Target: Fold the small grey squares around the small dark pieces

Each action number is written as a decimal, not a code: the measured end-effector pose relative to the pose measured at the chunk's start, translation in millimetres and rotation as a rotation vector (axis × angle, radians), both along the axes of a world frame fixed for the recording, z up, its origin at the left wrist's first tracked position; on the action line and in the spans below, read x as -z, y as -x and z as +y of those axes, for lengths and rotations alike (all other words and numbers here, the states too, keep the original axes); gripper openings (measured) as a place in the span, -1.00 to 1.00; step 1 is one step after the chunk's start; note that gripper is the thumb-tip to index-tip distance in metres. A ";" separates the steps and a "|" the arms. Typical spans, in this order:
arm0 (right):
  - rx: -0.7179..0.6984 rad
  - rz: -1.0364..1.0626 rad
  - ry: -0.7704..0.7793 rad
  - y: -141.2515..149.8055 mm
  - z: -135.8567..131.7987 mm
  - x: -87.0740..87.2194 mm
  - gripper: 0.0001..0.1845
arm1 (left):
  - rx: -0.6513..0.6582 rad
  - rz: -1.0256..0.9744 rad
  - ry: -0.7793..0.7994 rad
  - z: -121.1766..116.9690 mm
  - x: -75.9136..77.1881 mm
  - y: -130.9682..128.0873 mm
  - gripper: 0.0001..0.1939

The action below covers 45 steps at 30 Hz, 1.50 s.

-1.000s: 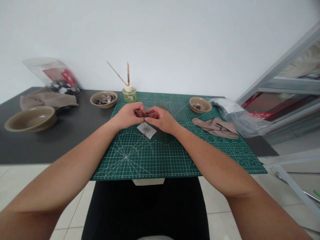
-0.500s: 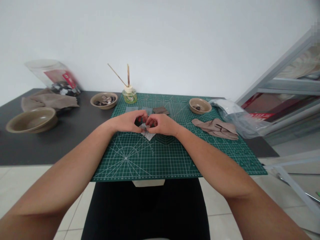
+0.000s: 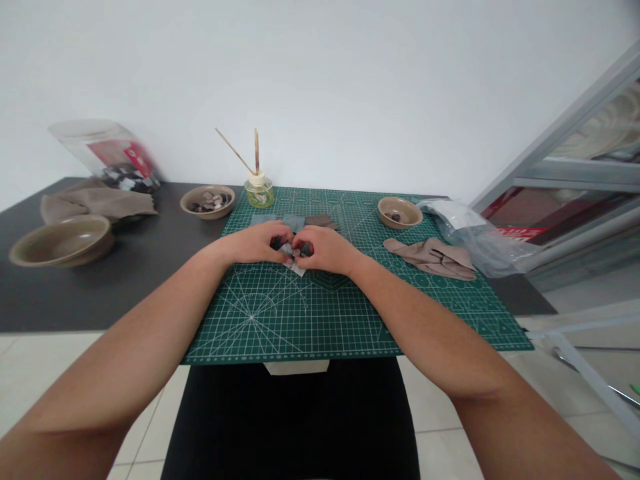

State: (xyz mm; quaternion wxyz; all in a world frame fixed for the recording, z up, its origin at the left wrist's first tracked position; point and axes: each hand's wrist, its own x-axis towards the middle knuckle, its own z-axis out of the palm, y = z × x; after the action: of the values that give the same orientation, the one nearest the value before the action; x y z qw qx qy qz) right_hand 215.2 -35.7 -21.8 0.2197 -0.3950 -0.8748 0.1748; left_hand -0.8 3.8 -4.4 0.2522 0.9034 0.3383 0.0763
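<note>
My left hand (image 3: 257, 243) and my right hand (image 3: 325, 251) meet over the far middle of the green cutting mat (image 3: 280, 313). Both have their fingers curled in a pinch around a small pale square of fabric (image 3: 295, 267) and some small dark pieces between the fingertips. A corner of the pale square sticks out below the fingers. What the dark pieces are I cannot make out. Just beyond the hands lie a grey-blue fabric piece (image 3: 280, 220) and a brown one (image 3: 320, 220).
A reed diffuser bottle (image 3: 259, 190) stands at the mat's far edge. Small bowls (image 3: 207, 200) (image 3: 400, 211) hold small dark and pale pieces. A large bowl (image 3: 63, 240), beige cloths (image 3: 95, 200) (image 3: 433, 257), a plastic jar (image 3: 107, 157) and a plastic bag (image 3: 470, 233) flank the mat.
The pale square has been drawn up into the fingers, so less of it shows. Both hands have closed tighter together and shifted slightly nearer.
</note>
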 end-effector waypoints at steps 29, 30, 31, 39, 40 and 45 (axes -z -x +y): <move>0.054 -0.005 0.124 2.3 -5.3 -6.6 -0.86 | -0.002 0.035 0.038 -3.0 -10.5 9.5 -0.58; 0.055 -0.005 0.125 2.3 -5.2 -6.8 -0.86 | -0.006 0.033 0.036 -2.3 -9.7 10.4 -0.58; 0.055 -0.005 0.126 2.3 -5.0 -6.9 -0.86 | -0.001 0.030 0.035 -1.4 -8.4 10.9 -0.58; 0.095 -0.001 0.109 1.0 -1.5 -2.5 -0.86 | -0.044 0.012 0.013 3.6 2.2 3.7 -0.60; 0.102 0.002 0.107 1.4 -1.1 -1.5 -0.85 | -0.045 0.016 0.008 3.7 2.5 3.0 -0.60; 0.119 0.013 0.068 4.5 -0.8 1.4 -0.84 | -0.032 0.047 -0.017 4.0 0.8 4.2 -0.61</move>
State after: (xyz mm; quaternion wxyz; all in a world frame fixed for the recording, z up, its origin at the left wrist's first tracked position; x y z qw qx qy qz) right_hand 210.7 -36.5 -23.2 0.2215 -0.4523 -0.8419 0.1936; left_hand -5.0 7.8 -5.2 0.2354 0.9015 0.3578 0.0619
